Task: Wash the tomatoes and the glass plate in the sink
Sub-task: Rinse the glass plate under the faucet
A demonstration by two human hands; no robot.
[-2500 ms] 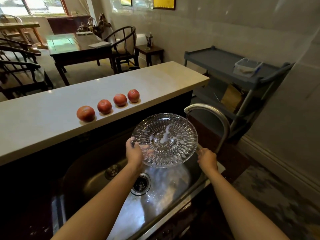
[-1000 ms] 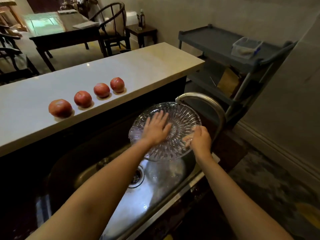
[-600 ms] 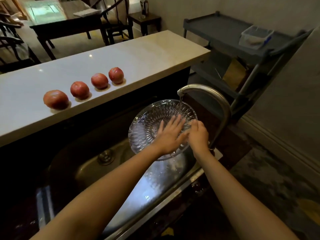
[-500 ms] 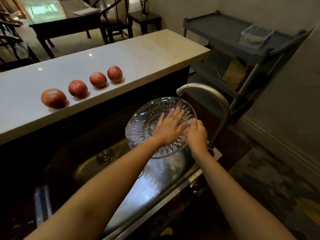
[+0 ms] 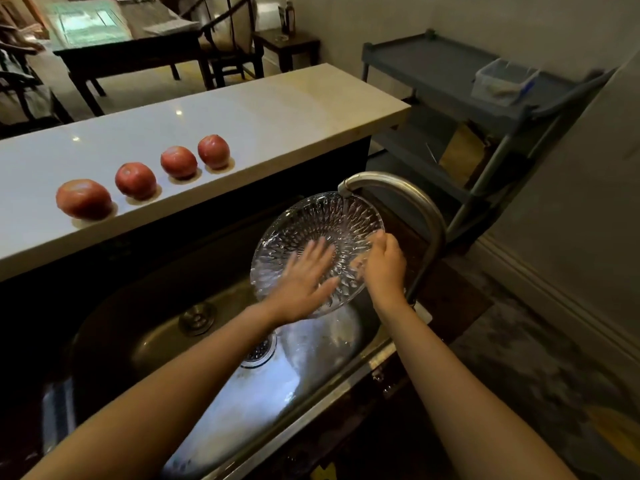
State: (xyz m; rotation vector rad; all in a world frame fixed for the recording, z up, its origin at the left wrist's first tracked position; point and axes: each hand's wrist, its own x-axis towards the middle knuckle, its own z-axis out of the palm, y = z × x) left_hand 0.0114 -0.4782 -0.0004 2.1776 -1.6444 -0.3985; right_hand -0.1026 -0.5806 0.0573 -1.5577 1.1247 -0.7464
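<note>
The cut-glass plate (image 5: pixel 322 226) is tilted over the steel sink (image 5: pixel 242 403), just below the spout of the curved faucet (image 5: pixel 412 199). My right hand (image 5: pixel 386 261) grips the plate's right rim. My left hand (image 5: pixel 304 282) lies flat on the plate's inner face, fingers spread and blurred. Several red tomatoes stand in a row on the pale counter (image 5: pixel 277 112): the leftmost tomato (image 5: pixel 84 199), a second tomato (image 5: pixel 135 180), a third tomato (image 5: pixel 178 162), the rightmost tomato (image 5: pixel 213 151).
The sink's drain strainer (image 5: pixel 259 348) lies under my left forearm, with a round stopper (image 5: pixel 196 318) further left. A grey cart (image 5: pixel 460 74) carrying a clear box (image 5: pixel 505 81) stands right of the counter. A dark table and chairs are behind it.
My left hand went from the plate's left rim onto its face and has slid lower left across it. My right hand moved from beside the faucet to the plate's right rim.
</note>
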